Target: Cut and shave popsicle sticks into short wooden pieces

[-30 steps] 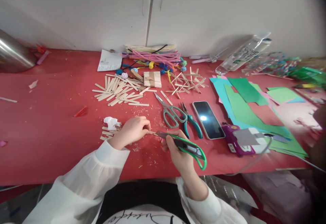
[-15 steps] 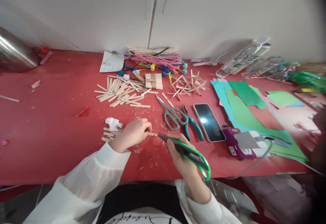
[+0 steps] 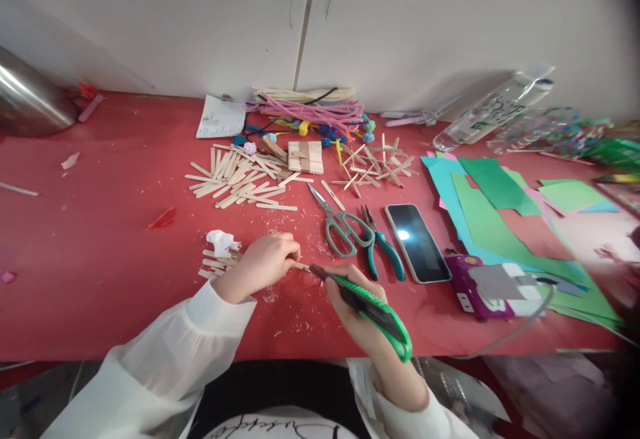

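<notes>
My left hand (image 3: 267, 259) pinches a wooden craft stick (image 3: 301, 266), of which only a short end pokes out past the fingertips. My right hand (image 3: 357, 306) is wrapped round a green utility knife (image 3: 377, 312), whose tip meets or lies very close to that end. Pale wood shavings (image 3: 300, 322) are scattered on the red table under both hands. Beside my left wrist lie several craft sticks (image 3: 213, 264) and a crumpled white tissue (image 3: 223, 242). Grey-handled scissors (image 3: 345, 229) and teal-handled pliers (image 3: 383, 252) lie just beyond my right hand.
Behind are a loose craft-stick pile (image 3: 235, 179), a bundled stack (image 3: 306, 157), joined sticks (image 3: 377, 167) and pipe cleaners (image 3: 310, 111). To the right lie a phone (image 3: 417, 242), a purple-and-white device (image 3: 480, 286), coloured paper (image 3: 505, 219) and a clear bottle (image 3: 495, 112). A metal cylinder (image 3: 33, 99) stands far left.
The knife has tilted a little, its rear end dropping toward me, while its tip stays by the stick. My left hand keeps its pinch. The view has shifted slightly.
</notes>
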`<state>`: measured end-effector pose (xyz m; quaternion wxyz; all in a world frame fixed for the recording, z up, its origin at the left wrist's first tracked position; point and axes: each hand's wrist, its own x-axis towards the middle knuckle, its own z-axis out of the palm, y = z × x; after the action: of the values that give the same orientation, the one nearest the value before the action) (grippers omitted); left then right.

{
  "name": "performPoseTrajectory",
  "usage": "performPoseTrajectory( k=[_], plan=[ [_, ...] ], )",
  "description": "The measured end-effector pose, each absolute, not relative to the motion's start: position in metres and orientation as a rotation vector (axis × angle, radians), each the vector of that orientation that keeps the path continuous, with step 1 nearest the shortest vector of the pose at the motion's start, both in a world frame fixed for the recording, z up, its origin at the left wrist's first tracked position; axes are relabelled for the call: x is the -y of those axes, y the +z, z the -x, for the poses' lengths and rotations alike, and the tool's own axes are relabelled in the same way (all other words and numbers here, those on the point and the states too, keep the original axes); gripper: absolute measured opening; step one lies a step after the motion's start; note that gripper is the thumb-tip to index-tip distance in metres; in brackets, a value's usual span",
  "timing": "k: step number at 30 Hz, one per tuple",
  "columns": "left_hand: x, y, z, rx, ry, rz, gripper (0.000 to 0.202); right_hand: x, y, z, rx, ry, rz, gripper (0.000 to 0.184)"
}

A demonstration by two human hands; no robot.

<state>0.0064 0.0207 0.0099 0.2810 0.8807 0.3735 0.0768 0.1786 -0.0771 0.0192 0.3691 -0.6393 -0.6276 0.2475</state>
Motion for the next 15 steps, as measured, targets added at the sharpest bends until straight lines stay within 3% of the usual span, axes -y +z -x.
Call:
performPoseTrajectory(
  k=[7,15],
  plan=[
    [-0.022,0.013,-0.008,-1.014,0.192,-2.357,0.015,0.062,0.033,-0.185,1.665,0.810,1.596,0.011],
    [-0.023,0.015,-0.008,-1.018,0.189,-2.337,0.013,0.072,0.016,-0.172,1.259,0.892,1.645,0.013]
  ],
)
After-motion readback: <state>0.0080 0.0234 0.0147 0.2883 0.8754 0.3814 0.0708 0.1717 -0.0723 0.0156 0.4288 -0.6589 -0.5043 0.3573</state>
